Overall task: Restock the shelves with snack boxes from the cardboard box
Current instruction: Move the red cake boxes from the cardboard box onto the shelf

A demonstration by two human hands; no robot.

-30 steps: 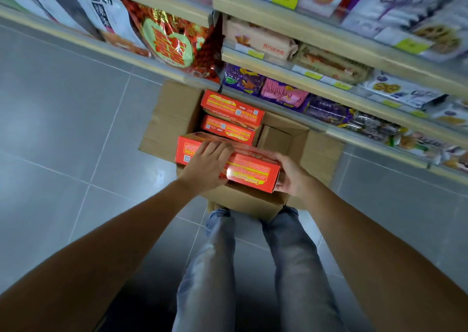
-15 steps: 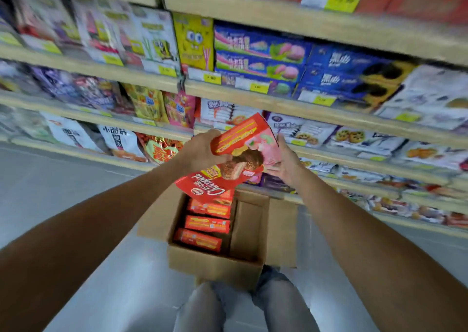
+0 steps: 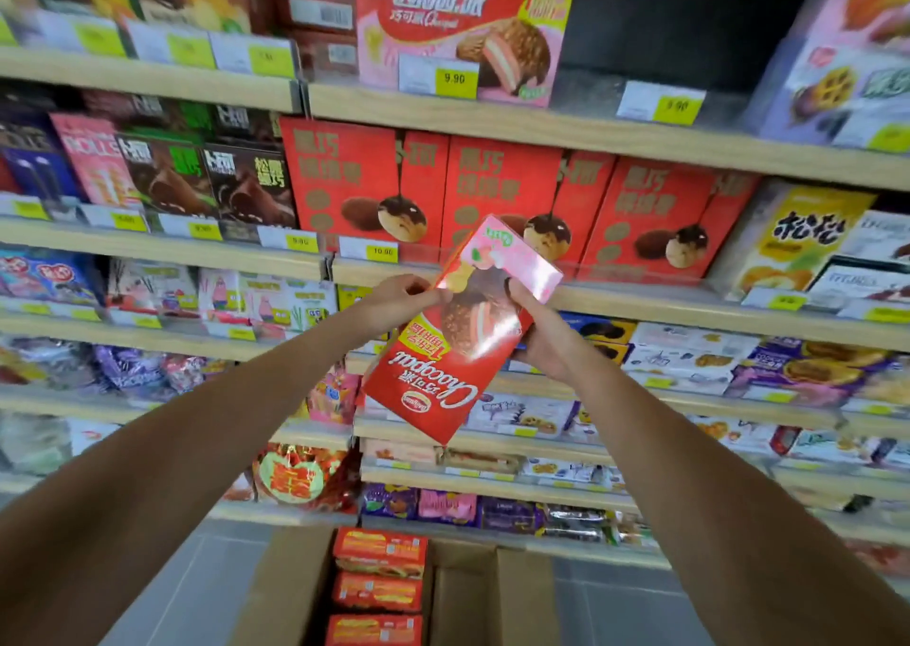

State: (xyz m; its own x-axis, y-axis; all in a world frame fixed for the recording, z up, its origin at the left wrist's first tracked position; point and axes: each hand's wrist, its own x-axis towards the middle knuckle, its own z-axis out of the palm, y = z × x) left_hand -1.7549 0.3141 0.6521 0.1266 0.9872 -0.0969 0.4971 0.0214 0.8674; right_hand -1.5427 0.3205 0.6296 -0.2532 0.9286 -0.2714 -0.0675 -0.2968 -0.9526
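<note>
Both hands hold one red and pink snack box [image 3: 458,335] upside down and tilted in front of the shelves [image 3: 492,126]. The left hand [image 3: 401,296], at the box's 9 o'clock edge, pinches it. The right hand [image 3: 541,337], at 3 o'clock, grips it with fingers curled. At 6 o'clock, the open cardboard box [image 3: 463,596] holds three more red boxes [image 3: 379,591]. A matching box [image 3: 460,32] stands on the top shelf at 12 o'clock.
</note>
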